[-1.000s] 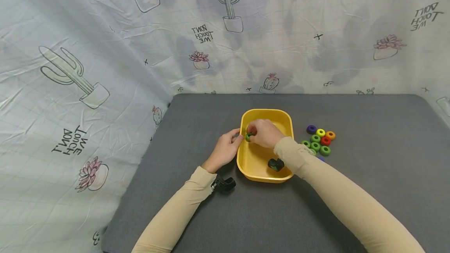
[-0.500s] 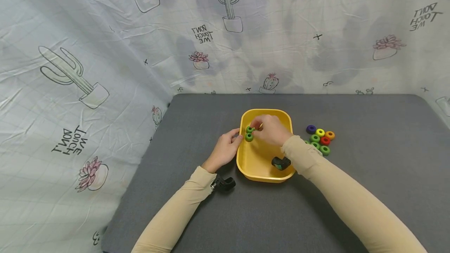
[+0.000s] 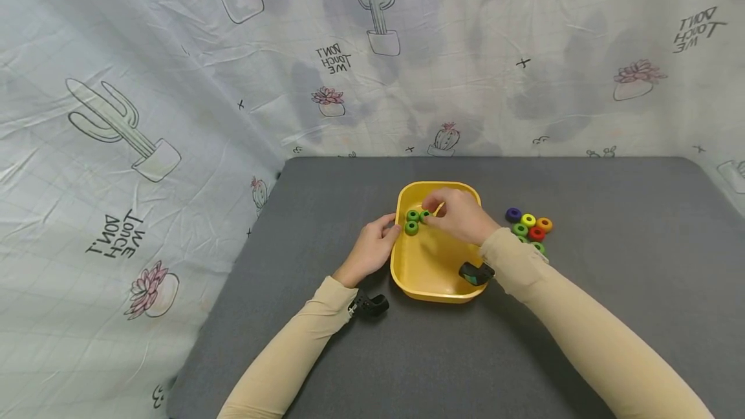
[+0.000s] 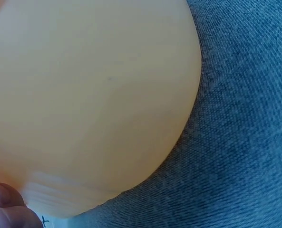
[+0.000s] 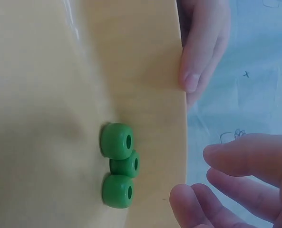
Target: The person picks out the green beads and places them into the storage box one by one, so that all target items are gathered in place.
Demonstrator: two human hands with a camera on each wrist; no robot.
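A yellow bin (image 3: 427, 277) stands on the dark table, and three green beads (image 5: 117, 191) with holes sit together in its far left corner. Over them is my right hand (image 3: 460, 215). In the head view its fingertips are right at the rightmost green bead (image 3: 425, 217). The right wrist view shows thumb and fingers (image 5: 247, 154) spread, with nothing between them and all three beads apart from them. My left hand (image 3: 372, 243) touches the bin's left side from outside, fingers fairly straight at the rim. Those fingertips (image 4: 3, 209) also appear against the bin wall in the left wrist view.
Right of the bin lies a loose group of beads: purple (image 3: 513, 214), yellow (image 3: 528, 220), orange (image 3: 544, 224), red (image 3: 537, 233) and several green (image 3: 520, 229). My right sleeve (image 3: 582, 315) partly covers this group. A patterned curtain (image 3: 465, 50) hangs behind the table.
My right hand has moved right inside the bin, away from the left wall. Three green beads now show there, uncovered one after another. The left hand has stayed at the rim.
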